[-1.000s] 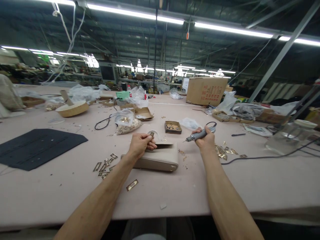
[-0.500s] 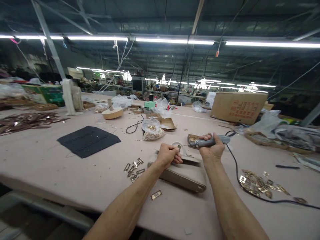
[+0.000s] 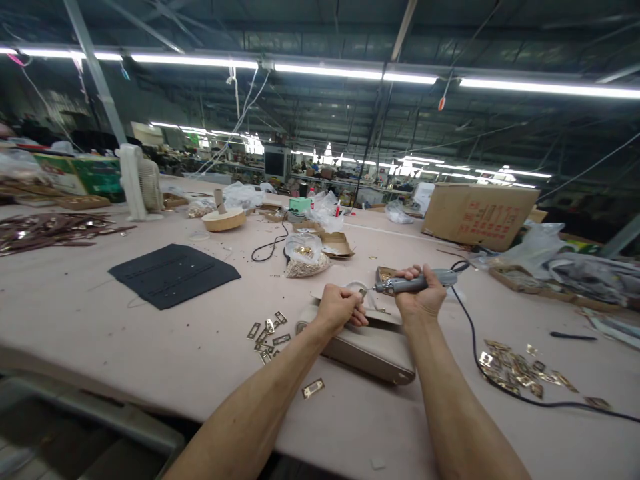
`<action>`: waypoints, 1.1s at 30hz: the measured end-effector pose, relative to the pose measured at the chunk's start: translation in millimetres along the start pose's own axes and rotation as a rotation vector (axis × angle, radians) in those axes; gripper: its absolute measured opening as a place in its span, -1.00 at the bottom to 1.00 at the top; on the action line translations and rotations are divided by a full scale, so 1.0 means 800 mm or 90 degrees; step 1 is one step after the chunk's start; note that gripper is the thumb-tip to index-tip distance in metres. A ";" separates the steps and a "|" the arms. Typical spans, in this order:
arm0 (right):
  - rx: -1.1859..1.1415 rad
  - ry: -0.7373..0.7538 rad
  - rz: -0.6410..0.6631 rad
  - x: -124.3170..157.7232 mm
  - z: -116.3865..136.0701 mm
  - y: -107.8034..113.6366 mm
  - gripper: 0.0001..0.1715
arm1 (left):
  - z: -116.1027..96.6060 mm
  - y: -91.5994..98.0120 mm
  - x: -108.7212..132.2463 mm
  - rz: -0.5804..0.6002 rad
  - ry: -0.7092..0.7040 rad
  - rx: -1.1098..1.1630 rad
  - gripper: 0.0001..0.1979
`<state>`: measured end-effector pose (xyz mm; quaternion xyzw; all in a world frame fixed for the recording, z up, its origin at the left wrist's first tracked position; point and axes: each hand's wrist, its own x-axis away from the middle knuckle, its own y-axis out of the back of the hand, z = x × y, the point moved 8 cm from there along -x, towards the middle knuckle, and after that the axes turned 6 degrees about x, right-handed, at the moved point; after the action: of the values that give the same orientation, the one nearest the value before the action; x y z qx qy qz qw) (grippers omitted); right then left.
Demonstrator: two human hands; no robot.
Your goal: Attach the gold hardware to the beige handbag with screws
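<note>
Head view, left hand [image 3: 340, 308] pinching small metal fitting [image 3: 361, 292] over beige bag [image 3: 367, 343], right hand [image 3: 420, 299] gripping corded electric screwdriver [image 3: 410, 284], tip at fitting.

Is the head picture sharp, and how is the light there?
Head view: ceiling tube lights glare white; wide-lens bending curves the table edge; the left hand, right hand and grey power tool are fairly sharp; far workshop is soft.

Cardboard box [image 3: 479, 215], white fan [image 3: 136, 181], dark mat [image 3: 173, 275] — all on the pink table [image 3: 100, 327].
</note>
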<state>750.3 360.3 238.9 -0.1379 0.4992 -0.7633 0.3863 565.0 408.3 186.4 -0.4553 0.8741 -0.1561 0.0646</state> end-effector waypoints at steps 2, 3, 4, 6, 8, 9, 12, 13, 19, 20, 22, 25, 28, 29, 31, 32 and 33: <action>-0.005 -0.003 0.000 0.000 -0.002 0.000 -0.87 | 0.001 0.000 -0.001 0.001 -0.001 -0.001 -0.73; -0.005 -0.004 -0.002 0.000 -0.003 0.000 -0.87 | 0.001 -0.001 -0.001 0.002 -0.001 -0.002 -0.73; -0.004 -0.004 -0.004 0.000 -0.003 0.000 -0.87 | 0.001 -0.001 -0.002 0.002 -0.001 -0.001 -0.74; -0.001 -0.001 -0.009 0.000 -0.003 0.002 -0.87 | 0.000 -0.002 -0.001 0.001 -0.002 0.005 -0.74; 0.005 0.003 -0.008 0.000 -0.002 0.002 -0.86 | -0.002 -0.002 0.000 0.001 -0.006 0.011 -0.74; 0.009 0.006 -0.005 0.000 -0.002 0.002 -0.85 | -0.003 -0.003 0.001 0.000 -0.005 0.011 -0.74; 0.028 0.011 0.005 0.001 0.000 0.000 -0.83 | -0.005 -0.003 0.003 -0.003 -0.001 0.001 -0.73; 0.033 0.012 0.005 0.002 0.000 -0.001 -0.83 | -0.005 -0.003 0.003 -0.004 0.001 -0.002 -0.74; 0.059 0.039 -0.005 0.009 0.005 -0.010 -0.86 | -0.006 -0.002 0.004 -0.015 -0.003 -0.005 -0.83; 0.067 0.045 -0.003 0.011 0.006 -0.013 -0.85 | -0.006 -0.002 0.005 -0.018 -0.003 -0.007 -0.83; 0.082 0.055 0.003 0.016 0.009 -0.020 -0.85 | -0.007 -0.001 0.006 -0.024 -0.001 -0.014 -0.82; 0.106 0.080 0.012 0.026 0.014 -0.034 -0.83 | -0.009 -0.001 0.007 -0.025 0.000 -0.015 -0.83; 0.146 0.133 0.034 0.040 0.021 -0.054 -0.83 | -0.009 -0.001 0.007 -0.027 0.000 -0.015 -0.86; 0.163 0.157 0.046 0.045 0.023 -0.062 -0.82 | -0.009 -0.001 0.007 -0.026 0.000 -0.016 -0.86; 0.194 0.205 0.074 0.055 0.028 -0.077 -0.79 | -0.008 -0.002 0.007 -0.022 0.002 -0.020 -0.86; 0.207 0.227 0.087 0.060 0.029 -0.083 -0.76 | -0.008 -0.002 0.006 -0.020 0.003 -0.022 -0.87; 0.220 0.245 0.101 0.064 0.030 -0.089 -0.74 | -0.007 -0.003 0.006 -0.019 0.005 -0.024 -0.87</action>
<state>698.4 321.8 302.9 0.1169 0.4350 -0.8168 0.3605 562.2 404.3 192.7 -0.4687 0.8704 -0.1420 0.0505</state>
